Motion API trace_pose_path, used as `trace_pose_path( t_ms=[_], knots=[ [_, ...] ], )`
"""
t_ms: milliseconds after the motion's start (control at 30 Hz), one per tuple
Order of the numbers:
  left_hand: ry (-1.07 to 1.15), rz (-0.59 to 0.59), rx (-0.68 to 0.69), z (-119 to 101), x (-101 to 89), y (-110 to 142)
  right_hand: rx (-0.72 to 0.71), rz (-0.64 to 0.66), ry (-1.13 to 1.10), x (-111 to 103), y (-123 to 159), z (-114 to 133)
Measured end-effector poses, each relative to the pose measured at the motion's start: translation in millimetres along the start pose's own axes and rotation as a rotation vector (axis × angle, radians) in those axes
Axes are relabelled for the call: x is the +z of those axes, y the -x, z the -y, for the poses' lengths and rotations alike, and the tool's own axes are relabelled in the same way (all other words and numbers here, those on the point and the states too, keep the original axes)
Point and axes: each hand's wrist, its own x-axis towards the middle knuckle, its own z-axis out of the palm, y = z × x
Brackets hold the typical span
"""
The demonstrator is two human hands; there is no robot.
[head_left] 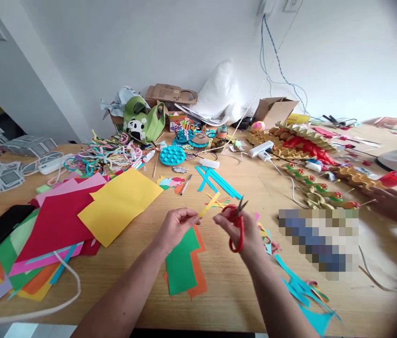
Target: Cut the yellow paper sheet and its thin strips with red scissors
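My left hand (pixel 179 225) pinches a narrow yellow paper strip (pixel 210 203), which points up and to the right. In my right hand (pixel 249 231) is a pair of red-handled scissors (pixel 241 230), the dark blades slightly apart and directed up and away. The blades and the strip do not touch. Under my left hand lie green paper (pixel 183 263) and orange paper (pixel 200 270), stacked on the wooden table. Just beyond my hands are thin coloured paper slivers (pixel 225 202) and several blue paper strips (pixel 216 180).
Coloured sheets, a yellow one (pixel 121 206) on top, and a black phone (pixel 1 230) cover the left side. Blue scraps (pixel 300 291) lie at right. Behind stand a green panda bag (pixel 144 122) and a blue round tray (pixel 172 155). Another person's hand (pixel 392 204) is at far right.
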Motion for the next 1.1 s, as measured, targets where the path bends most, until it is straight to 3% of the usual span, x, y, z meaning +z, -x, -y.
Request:
trace_pose_path(
  t_ms=[67,200,467,667,833,1100],
  knots=[
    [-0.006,0.032,0.004,0,3.8,0,0.019,0.052,-0.239,14,4,-5],
    [0.054,0.090,-0.031,1,7.8,2,0.007,-0.051,-0.356,27,-3,-6],
    [0.087,0.153,-0.119,-10,1.8,4,-0.088,-0.083,-0.264,22,-32,13],
    [0.298,0.021,-0.170,-19,2.7,-12,-0.109,-0.191,-0.122,19,-36,14],
    [0.454,-0.048,-0.112,-32,3.8,-39,-0.113,-0.021,-0.030,28,-28,0],
    [0.349,0.008,-0.025,-33,9.0,-57,-0.031,0.105,-0.093,49,-33,-24]
  ],
)
